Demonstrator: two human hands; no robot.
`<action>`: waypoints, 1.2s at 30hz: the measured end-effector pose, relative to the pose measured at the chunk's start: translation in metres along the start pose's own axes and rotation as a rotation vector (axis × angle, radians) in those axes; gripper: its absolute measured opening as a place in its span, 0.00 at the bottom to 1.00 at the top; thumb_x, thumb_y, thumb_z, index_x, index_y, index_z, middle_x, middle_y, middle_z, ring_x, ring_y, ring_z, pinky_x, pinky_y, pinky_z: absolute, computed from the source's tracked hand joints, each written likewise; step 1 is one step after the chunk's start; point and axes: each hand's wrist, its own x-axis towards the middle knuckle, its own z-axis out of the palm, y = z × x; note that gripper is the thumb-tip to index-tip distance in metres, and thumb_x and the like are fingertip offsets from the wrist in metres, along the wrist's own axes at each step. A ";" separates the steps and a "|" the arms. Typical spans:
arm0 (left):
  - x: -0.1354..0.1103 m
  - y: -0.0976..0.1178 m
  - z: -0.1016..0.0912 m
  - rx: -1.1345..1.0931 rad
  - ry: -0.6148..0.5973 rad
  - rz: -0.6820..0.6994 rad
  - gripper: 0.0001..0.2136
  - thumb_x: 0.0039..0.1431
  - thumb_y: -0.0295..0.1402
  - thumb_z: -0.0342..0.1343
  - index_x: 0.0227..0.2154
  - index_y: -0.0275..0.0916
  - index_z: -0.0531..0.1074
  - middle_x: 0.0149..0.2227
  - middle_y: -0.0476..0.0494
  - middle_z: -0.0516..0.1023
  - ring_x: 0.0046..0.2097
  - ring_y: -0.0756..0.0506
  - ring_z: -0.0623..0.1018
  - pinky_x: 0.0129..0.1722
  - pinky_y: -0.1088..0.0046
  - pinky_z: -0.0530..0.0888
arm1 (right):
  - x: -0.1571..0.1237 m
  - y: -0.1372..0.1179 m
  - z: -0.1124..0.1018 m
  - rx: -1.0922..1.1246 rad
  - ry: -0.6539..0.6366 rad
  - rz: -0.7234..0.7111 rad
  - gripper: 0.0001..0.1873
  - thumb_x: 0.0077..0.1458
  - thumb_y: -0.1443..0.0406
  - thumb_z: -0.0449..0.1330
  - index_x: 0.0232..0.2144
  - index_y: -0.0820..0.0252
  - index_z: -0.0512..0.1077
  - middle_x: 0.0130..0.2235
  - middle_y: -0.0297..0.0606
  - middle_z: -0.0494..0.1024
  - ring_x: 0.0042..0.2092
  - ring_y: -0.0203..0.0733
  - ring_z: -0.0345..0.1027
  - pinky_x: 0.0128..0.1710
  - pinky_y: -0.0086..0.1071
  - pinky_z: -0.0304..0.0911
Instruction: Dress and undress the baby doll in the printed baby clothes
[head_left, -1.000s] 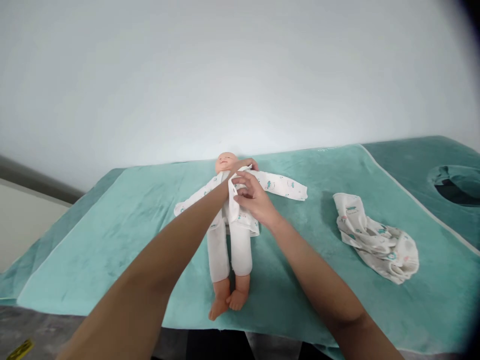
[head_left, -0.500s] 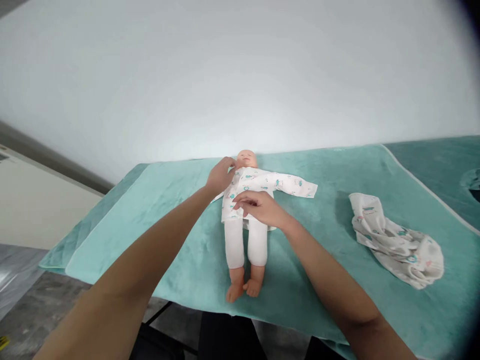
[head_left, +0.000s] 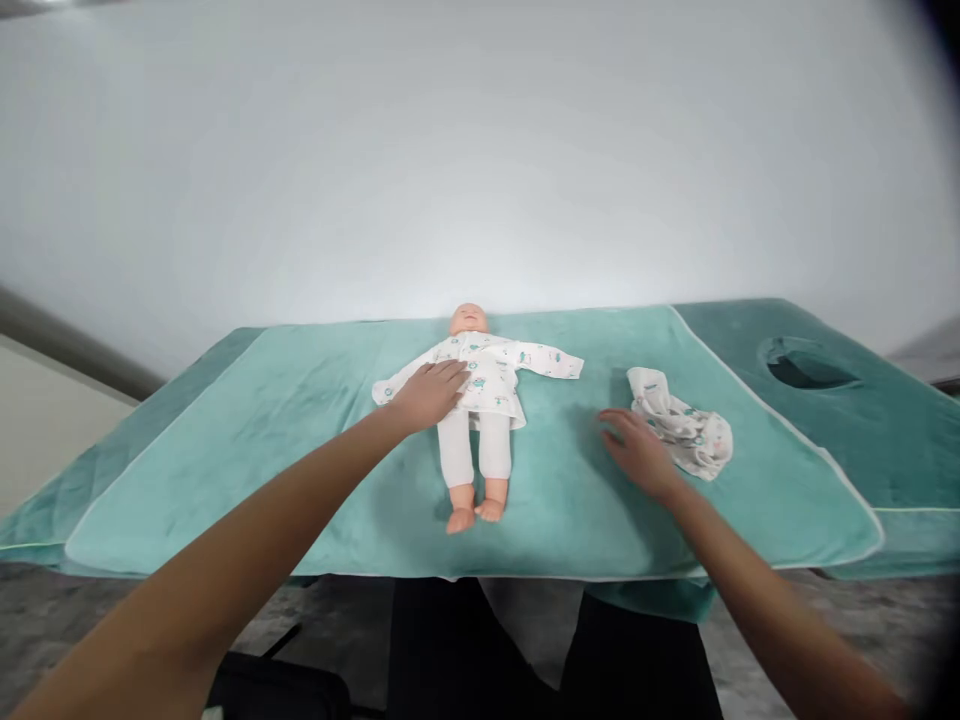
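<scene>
A baby doll [head_left: 469, 320] lies on its back, head toward the wall, bare feet toward me. It wears a white printed top [head_left: 491, 375] with both sleeves spread out, and white pants [head_left: 493, 447]. My left hand [head_left: 431, 393] lies flat on the side of the top, fingers stretched out and holding nothing. Off to the right, my right hand [head_left: 637, 450] hovers beside a crumpled white printed garment [head_left: 694, 435]. Its fingers are apart, with nothing between them.
A light green padded cover [head_left: 262, 440] with a white edge lies over the table. Toward the right end, a darker green part [head_left: 885, 430] has a round dark opening [head_left: 810, 368]. The white wall [head_left: 465, 150] stands right behind the table.
My right hand has moved from the front of the top rightward to the crumpled garment. My left hand has come down from the doll's neck onto the top's side. The view has shifted right.
</scene>
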 end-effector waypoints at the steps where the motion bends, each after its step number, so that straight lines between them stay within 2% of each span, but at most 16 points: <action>1: -0.007 0.004 0.001 0.022 -0.007 0.030 0.21 0.67 0.30 0.46 0.61 0.40 0.68 0.70 0.36 0.61 0.70 0.37 0.62 0.66 0.51 0.60 | -0.003 0.011 -0.015 -0.142 0.000 0.049 0.20 0.57 0.63 0.57 0.52 0.53 0.74 0.54 0.50 0.76 0.57 0.58 0.67 0.54 0.51 0.64; 3: -0.020 0.013 0.003 0.058 -0.021 0.107 0.21 0.66 0.27 0.46 0.59 0.42 0.71 0.69 0.37 0.62 0.69 0.37 0.63 0.67 0.51 0.58 | -0.005 0.025 -0.042 -0.387 -0.021 0.106 0.24 0.55 0.65 0.59 0.55 0.57 0.72 0.58 0.54 0.73 0.60 0.60 0.64 0.55 0.52 0.62; 5: -0.033 0.022 0.004 0.079 -0.035 0.190 0.20 0.66 0.26 0.45 0.57 0.42 0.72 0.68 0.37 0.64 0.69 0.38 0.64 0.67 0.51 0.57 | -0.003 0.028 -0.063 -0.526 -0.057 0.135 0.23 0.55 0.68 0.59 0.54 0.60 0.72 0.58 0.57 0.72 0.60 0.62 0.64 0.53 0.52 0.61; 8: -0.047 0.033 0.007 0.053 -0.022 0.218 0.20 0.66 0.26 0.45 0.56 0.43 0.72 0.67 0.37 0.67 0.68 0.37 0.65 0.67 0.50 0.58 | 0.009 0.013 -0.087 -0.410 -0.098 0.235 0.14 0.57 0.70 0.56 0.44 0.62 0.77 0.50 0.58 0.77 0.53 0.61 0.70 0.48 0.49 0.63; 12: -0.054 0.051 0.015 -0.198 0.052 0.061 0.20 0.67 0.31 0.48 0.60 0.47 0.68 0.65 0.39 0.68 0.65 0.39 0.68 0.63 0.55 0.65 | 0.040 -0.037 -0.105 -0.157 -0.090 0.269 0.06 0.57 0.63 0.59 0.33 0.57 0.76 0.36 0.46 0.80 0.39 0.50 0.73 0.39 0.39 0.65; 14: -0.052 0.066 0.016 -0.441 0.073 -0.021 0.23 0.66 0.36 0.52 0.64 0.47 0.63 0.64 0.39 0.69 0.63 0.39 0.71 0.60 0.57 0.69 | 0.056 -0.072 -0.106 0.100 -0.045 0.239 0.08 0.56 0.59 0.61 0.31 0.56 0.74 0.30 0.39 0.78 0.33 0.45 0.70 0.35 0.35 0.65; 16: -0.049 0.084 0.010 -0.726 0.100 -0.078 0.32 0.63 0.42 0.58 0.67 0.47 0.57 0.65 0.38 0.68 0.61 0.39 0.73 0.58 0.59 0.71 | 0.069 -0.110 -0.100 0.536 -0.018 0.221 0.13 0.52 0.54 0.64 0.29 0.56 0.72 0.25 0.34 0.74 0.29 0.41 0.66 0.31 0.33 0.63; 19: -0.046 0.105 -0.014 -1.074 0.208 -0.167 0.43 0.55 0.47 0.65 0.69 0.46 0.52 0.65 0.37 0.68 0.61 0.38 0.73 0.59 0.61 0.71 | 0.079 -0.159 -0.085 0.976 -0.080 0.231 0.20 0.48 0.48 0.67 0.27 0.57 0.68 0.23 0.30 0.70 0.26 0.37 0.62 0.26 0.31 0.60; 21: -0.048 0.109 -0.036 -1.200 0.302 -0.224 0.39 0.54 0.47 0.65 0.66 0.43 0.58 0.63 0.38 0.71 0.62 0.38 0.72 0.61 0.61 0.69 | 0.086 -0.179 -0.074 1.061 -0.121 0.205 0.23 0.47 0.46 0.66 0.27 0.57 0.66 0.23 0.29 0.68 0.25 0.35 0.60 0.25 0.30 0.59; 23: -0.053 0.104 -0.055 -1.266 0.369 -0.283 0.30 0.55 0.47 0.64 0.59 0.41 0.68 0.58 0.40 0.76 0.60 0.37 0.74 0.62 0.59 0.68 | 0.094 -0.186 -0.066 1.042 -0.113 0.158 0.24 0.48 0.45 0.66 0.25 0.56 0.65 0.22 0.27 0.66 0.25 0.35 0.59 0.25 0.29 0.57; 26: -0.063 0.086 -0.071 -1.387 0.430 -0.440 0.22 0.55 0.48 0.63 0.47 0.38 0.76 0.51 0.39 0.80 0.56 0.35 0.77 0.58 0.57 0.70 | 0.104 -0.186 -0.062 0.811 -0.010 0.082 0.23 0.51 0.47 0.65 0.21 0.56 0.63 0.21 0.28 0.64 0.26 0.35 0.58 0.28 0.31 0.58; 28: -0.067 0.071 -0.073 -1.534 0.448 -0.523 0.24 0.53 0.50 0.65 0.46 0.37 0.76 0.48 0.37 0.82 0.52 0.35 0.79 0.53 0.58 0.73 | 0.104 -0.187 -0.063 0.604 0.086 0.004 0.20 0.53 0.49 0.65 0.23 0.56 0.67 0.24 0.31 0.68 0.29 0.38 0.60 0.32 0.33 0.60; 30: -0.068 0.058 -0.072 -1.684 0.439 -0.530 0.26 0.51 0.49 0.67 0.46 0.35 0.76 0.45 0.37 0.82 0.48 0.37 0.80 0.49 0.61 0.75 | 0.097 -0.193 -0.064 0.496 0.113 -0.159 0.15 0.54 0.51 0.65 0.31 0.55 0.73 0.34 0.36 0.74 0.34 0.42 0.66 0.36 0.36 0.63; 33: -0.061 0.044 -0.072 -1.835 0.375 -0.509 0.23 0.53 0.48 0.66 0.44 0.33 0.77 0.41 0.37 0.83 0.42 0.39 0.81 0.44 0.64 0.77 | 0.080 -0.207 -0.064 0.449 0.024 -0.576 0.21 0.56 0.51 0.64 0.49 0.51 0.73 0.52 0.43 0.74 0.50 0.50 0.69 0.47 0.42 0.67; 35: -0.055 0.041 -0.077 -1.903 0.290 -0.504 0.22 0.57 0.50 0.62 0.40 0.33 0.77 0.39 0.36 0.83 0.40 0.39 0.81 0.42 0.63 0.78 | 0.073 -0.213 -0.063 0.314 -0.001 -0.838 0.24 0.58 0.52 0.64 0.55 0.49 0.71 0.59 0.44 0.71 0.59 0.54 0.63 0.56 0.46 0.62; 36: -0.053 0.040 -0.081 -1.925 0.238 -0.501 0.22 0.59 0.51 0.59 0.39 0.33 0.77 0.39 0.35 0.83 0.40 0.39 0.82 0.42 0.63 0.78 | 0.072 -0.214 -0.061 0.210 0.011 -0.922 0.22 0.60 0.53 0.64 0.55 0.48 0.71 0.60 0.43 0.70 0.61 0.54 0.61 0.58 0.48 0.58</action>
